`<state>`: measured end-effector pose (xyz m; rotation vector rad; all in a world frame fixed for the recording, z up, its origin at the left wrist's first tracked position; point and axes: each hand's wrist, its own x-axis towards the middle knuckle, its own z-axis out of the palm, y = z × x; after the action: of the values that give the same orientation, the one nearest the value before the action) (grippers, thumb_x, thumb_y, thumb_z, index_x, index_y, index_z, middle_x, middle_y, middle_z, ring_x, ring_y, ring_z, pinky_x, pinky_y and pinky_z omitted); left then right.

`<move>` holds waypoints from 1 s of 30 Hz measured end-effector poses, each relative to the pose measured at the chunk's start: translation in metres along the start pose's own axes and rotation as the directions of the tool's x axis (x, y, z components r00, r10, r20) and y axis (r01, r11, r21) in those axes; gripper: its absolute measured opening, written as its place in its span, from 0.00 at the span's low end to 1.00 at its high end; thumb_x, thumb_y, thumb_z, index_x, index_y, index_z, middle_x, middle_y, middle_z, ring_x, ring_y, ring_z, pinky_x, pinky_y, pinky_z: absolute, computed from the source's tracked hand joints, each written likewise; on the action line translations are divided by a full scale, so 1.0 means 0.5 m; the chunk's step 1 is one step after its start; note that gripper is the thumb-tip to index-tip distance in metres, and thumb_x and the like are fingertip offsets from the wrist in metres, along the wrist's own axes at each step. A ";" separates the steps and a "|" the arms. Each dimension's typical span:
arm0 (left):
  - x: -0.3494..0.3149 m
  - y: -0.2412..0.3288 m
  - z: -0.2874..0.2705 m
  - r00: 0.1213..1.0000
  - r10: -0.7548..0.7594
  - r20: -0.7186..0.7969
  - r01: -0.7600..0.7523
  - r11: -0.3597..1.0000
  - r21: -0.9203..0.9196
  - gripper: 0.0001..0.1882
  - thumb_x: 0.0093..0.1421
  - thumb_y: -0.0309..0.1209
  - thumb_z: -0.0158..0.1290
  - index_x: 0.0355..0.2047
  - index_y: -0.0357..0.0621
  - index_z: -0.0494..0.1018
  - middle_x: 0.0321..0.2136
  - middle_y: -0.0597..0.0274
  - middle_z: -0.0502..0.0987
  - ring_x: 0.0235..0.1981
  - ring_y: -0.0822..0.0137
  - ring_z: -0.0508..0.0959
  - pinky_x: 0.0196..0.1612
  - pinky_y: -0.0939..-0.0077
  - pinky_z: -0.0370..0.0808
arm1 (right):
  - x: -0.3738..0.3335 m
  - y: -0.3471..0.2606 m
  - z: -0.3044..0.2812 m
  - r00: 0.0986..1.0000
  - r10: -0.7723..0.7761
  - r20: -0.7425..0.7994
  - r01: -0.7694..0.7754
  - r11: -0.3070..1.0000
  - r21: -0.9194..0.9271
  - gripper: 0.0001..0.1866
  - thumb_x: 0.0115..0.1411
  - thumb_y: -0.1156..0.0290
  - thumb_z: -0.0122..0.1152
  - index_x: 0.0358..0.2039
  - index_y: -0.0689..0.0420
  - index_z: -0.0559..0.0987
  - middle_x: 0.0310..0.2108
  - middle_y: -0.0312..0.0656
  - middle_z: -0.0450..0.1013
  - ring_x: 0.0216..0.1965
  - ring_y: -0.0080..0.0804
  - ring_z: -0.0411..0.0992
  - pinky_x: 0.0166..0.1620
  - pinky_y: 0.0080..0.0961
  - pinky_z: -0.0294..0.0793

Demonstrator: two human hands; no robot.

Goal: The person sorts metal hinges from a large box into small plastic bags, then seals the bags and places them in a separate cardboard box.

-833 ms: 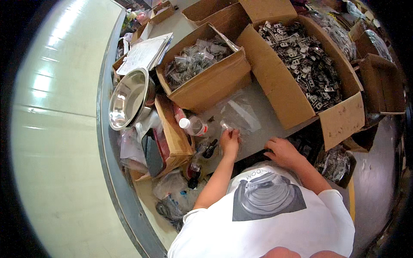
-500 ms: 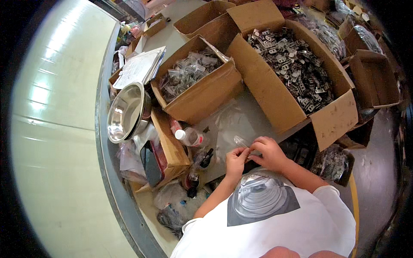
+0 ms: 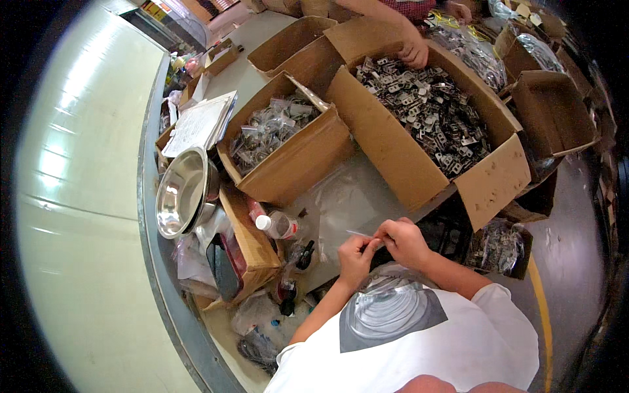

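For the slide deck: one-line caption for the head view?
Both hands, left and right, pinch a small clear bag over the table, near boxes of metal parts.

The bowl [image 3: 182,192] at the table's [image 3: 262,78] left edge is shiny metal. The boxes [image 3: 295,154] are brown cardboard, dull and rough. The big box [image 3: 488,183] holds grey metal parts [image 3: 426,111] that glint. The left hand [image 3: 356,257] and right hand [image 3: 405,240] pinch a thin clear plastic bag [image 3: 362,233]. A bottle [image 3: 278,224] is clear plastic. The papers [image 3: 196,123] look white and matt.
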<state>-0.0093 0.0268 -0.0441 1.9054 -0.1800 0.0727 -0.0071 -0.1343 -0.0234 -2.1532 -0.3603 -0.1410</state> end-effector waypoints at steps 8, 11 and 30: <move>-0.017 0.004 0.022 0.994 -0.010 0.109 -0.007 0.987 0.160 0.11 0.52 0.29 0.52 0.18 0.34 0.69 0.18 0.47 0.73 0.18 0.54 0.72 0.23 0.63 0.67 | -0.001 0.021 0.021 0.982 -0.074 -0.171 0.059 0.994 -0.091 0.07 0.42 0.72 0.59 0.25 0.55 0.75 0.32 0.45 0.71 0.36 0.46 0.70 0.41 0.39 0.66; 0.005 -0.009 0.006 0.971 -0.234 -0.054 0.228 0.968 -0.104 0.11 0.51 0.29 0.51 0.17 0.33 0.67 0.16 0.49 0.70 0.17 0.52 0.70 0.23 0.62 0.66 | -0.005 -0.019 -0.002 0.977 -0.192 -0.095 0.168 0.962 -0.215 0.09 0.41 0.69 0.61 0.27 0.53 0.78 0.39 0.45 0.69 0.42 0.46 0.67 0.44 0.41 0.65; 0.091 0.033 -0.119 0.999 0.024 0.026 -0.023 1.000 -0.012 0.18 0.47 0.10 0.40 0.32 0.34 0.76 0.42 0.50 0.76 0.34 0.63 0.78 0.34 0.76 0.77 | 0.256 0.301 -0.461 0.716 0.695 -0.063 -0.322 0.250 -0.913 0.18 0.54 0.73 0.58 0.47 0.53 0.76 0.56 0.48 0.58 0.57 0.49 0.57 0.55 0.50 0.63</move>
<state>0.0353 0.0732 -0.0022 1.8933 -0.2202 0.0625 0.1690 -0.3778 0.0203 -3.2646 0.4142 0.6410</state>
